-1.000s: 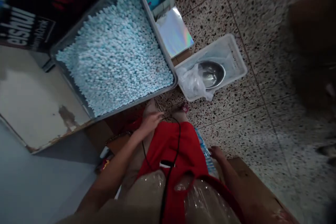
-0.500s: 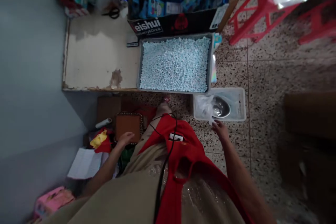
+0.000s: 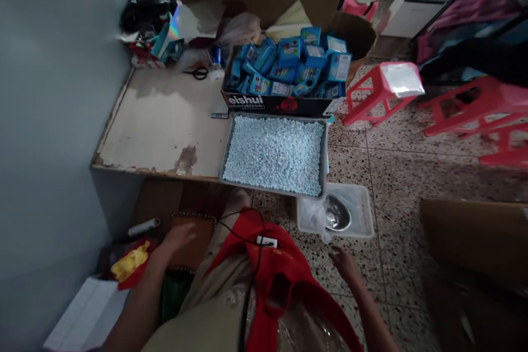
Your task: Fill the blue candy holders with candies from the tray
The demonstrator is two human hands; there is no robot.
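Note:
My left hand (image 3: 180, 235) hangs over a brown chain-edged bag (image 3: 193, 245), fingers apart and nothing in them, somewhat blurred. Just below a clear plastic tub (image 3: 365, 212) is my right hand (image 3: 341, 261), empty, with its fingers spread. The tub holds a steel bowl (image 3: 337, 213) and a crumpled clear bag (image 3: 314, 217). A grey tray (image 3: 325, 176) full of small pale blue pieces (image 3: 276, 154) rests on the table's right end. Behind it stands a black carton (image 3: 297, 103) full of blue packets (image 3: 289, 52).
The white table (image 3: 157, 121) has a worn front edge; black scissors (image 3: 200, 73) and a blue can (image 3: 216, 56) lie at its back. Pink stools (image 3: 383, 93) stand at the right. A cardboard box (image 3: 474, 236) sits at the lower right. A wall (image 3: 53, 121) borders the left.
The view has tilted up, showing more of the background. My left hand has moved left relative to the brown bag. My right hand is a little farther from the tub.

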